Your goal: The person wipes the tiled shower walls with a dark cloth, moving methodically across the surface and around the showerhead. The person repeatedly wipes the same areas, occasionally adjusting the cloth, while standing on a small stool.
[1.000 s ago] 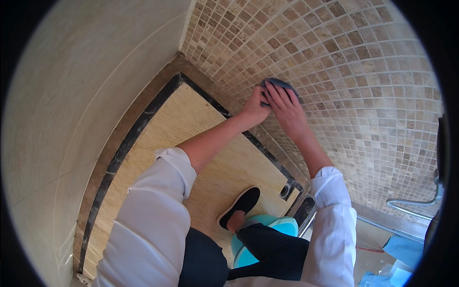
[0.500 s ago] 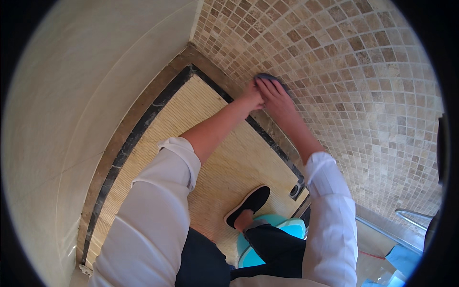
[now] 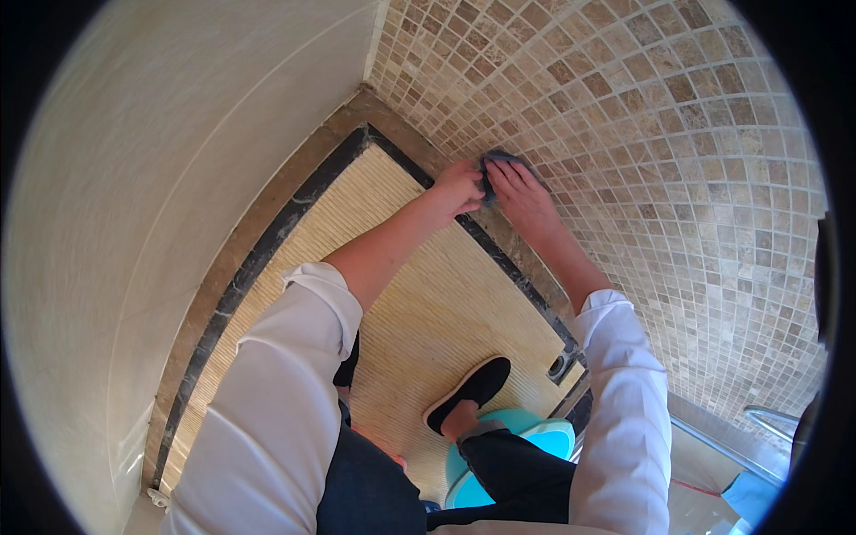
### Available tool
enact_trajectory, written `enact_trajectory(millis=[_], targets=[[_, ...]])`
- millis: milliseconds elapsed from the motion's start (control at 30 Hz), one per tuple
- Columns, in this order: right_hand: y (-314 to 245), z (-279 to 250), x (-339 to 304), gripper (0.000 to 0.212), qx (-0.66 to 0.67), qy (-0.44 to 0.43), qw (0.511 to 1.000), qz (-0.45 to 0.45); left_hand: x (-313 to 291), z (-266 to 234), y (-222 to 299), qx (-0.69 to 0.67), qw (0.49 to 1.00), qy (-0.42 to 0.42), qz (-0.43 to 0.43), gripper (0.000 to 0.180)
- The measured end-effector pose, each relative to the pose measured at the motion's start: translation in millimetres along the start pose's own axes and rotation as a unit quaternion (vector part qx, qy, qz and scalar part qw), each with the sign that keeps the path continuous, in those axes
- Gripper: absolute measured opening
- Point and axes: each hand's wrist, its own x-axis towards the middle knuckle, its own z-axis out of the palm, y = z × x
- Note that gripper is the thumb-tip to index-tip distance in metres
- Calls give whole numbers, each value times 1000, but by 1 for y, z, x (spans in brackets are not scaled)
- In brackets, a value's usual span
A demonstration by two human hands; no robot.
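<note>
The left hand [image 3: 456, 189] is now sitting farther from the right hand [image 3: 524, 200], baring more of one grey cloth [image 3: 489, 183]; the right, fingers flat, is seemingly doing the pressing, low on the far mosaic wall [image 3: 624, 134]. The left is curling beside the cloth, grip unclear. One black shoe [image 3: 482, 383] and one turquoise basin [image 3: 554, 438] are showing near.

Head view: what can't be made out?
In the head view:
Grey cloth: mostly covered by the right hand.
Left hand: fingertips too small to show whether they grip.
Turquoise basin: partly behind the dark trouser leg.
Blue item, lower right: cut off by the picture's dark rim.
</note>
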Motion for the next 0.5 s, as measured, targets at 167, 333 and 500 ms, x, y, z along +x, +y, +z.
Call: enact_trajectory(millis=[167, 333, 500], targets=[[23, -59, 84, 56, -22, 26, 999, 11, -19, 6, 32, -63, 993, 25, 94, 71], [28, -59, 86, 57, 12, 59, 997, 43, -18, -2, 44, -38, 981, 45, 183, 69], [26, -59, 21, 58, 56, 61, 994, 74, -29, 30, 23, 0, 996, -24, 91, 68]])
